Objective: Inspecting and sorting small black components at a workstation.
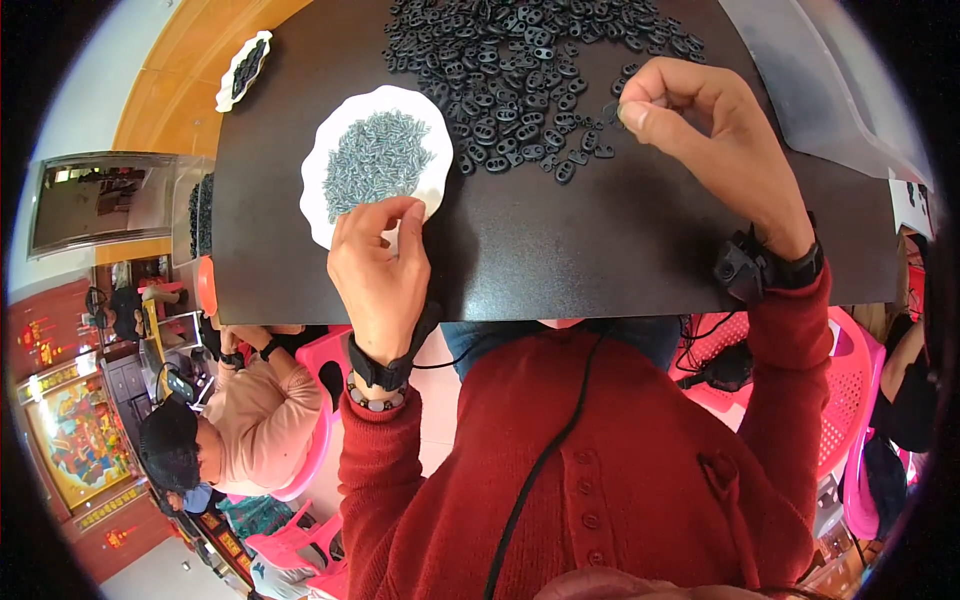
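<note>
Our right hand (700, 120) pinches one small black piece (611, 110) at the edge of a big pile of black pieces (520, 70). The pieces are little, flat and oval, with holes. Our left hand (380, 260) is curled at the rim of a white plate (330, 140) full of grey screws (375, 160); we cannot tell if it holds one. The dark desk (560, 250) is bare near us, between our hands.

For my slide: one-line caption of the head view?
Left hand at screw plate; right hand pinches black piece.
</note>
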`<state>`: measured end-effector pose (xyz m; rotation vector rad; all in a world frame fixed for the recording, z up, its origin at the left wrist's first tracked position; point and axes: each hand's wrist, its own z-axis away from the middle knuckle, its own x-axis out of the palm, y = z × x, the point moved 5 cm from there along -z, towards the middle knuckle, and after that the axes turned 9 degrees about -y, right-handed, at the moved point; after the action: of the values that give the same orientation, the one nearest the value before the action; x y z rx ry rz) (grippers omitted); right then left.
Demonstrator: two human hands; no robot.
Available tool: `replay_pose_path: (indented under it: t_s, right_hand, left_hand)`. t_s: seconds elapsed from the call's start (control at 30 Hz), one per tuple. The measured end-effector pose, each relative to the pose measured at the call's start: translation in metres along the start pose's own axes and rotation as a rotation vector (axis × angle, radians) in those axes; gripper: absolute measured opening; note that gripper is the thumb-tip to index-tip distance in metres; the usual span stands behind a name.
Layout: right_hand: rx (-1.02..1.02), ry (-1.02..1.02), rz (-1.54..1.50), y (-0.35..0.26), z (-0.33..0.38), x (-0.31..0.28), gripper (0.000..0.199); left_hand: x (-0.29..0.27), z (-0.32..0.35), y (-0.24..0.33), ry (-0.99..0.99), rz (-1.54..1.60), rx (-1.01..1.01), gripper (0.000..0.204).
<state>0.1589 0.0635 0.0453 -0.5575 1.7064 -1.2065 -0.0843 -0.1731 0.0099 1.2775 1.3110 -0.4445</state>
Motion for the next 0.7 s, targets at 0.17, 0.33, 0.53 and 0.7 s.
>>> replay_pose_path:
  t_s: [0.17,0.33,0.53,0.7]
  right_hand:
    - [0.007,0.069,-0.188,0.01,0.004,-0.003,0.013]
    - [-0.012,0.041,-0.287,0.002,0.006,-0.01,0.01]
    - [-0.079,0.052,-0.278,0.003,0.012,-0.031,0.013]
    - [-0.123,0.068,-0.156,0.01,0.009,-0.035,0.014]
  left_hand:
    - [0.015,-0.008,0.015,-0.109,1.045,-0.309,0.021]
    - [0.042,-0.03,0.064,-0.301,1.524,-0.375,0.025]
    - [0.066,-0.059,0.127,-0.442,1.625,-0.352,0.029]
    - [0.075,-0.074,0.146,-0.348,1.415,-0.205,0.026]
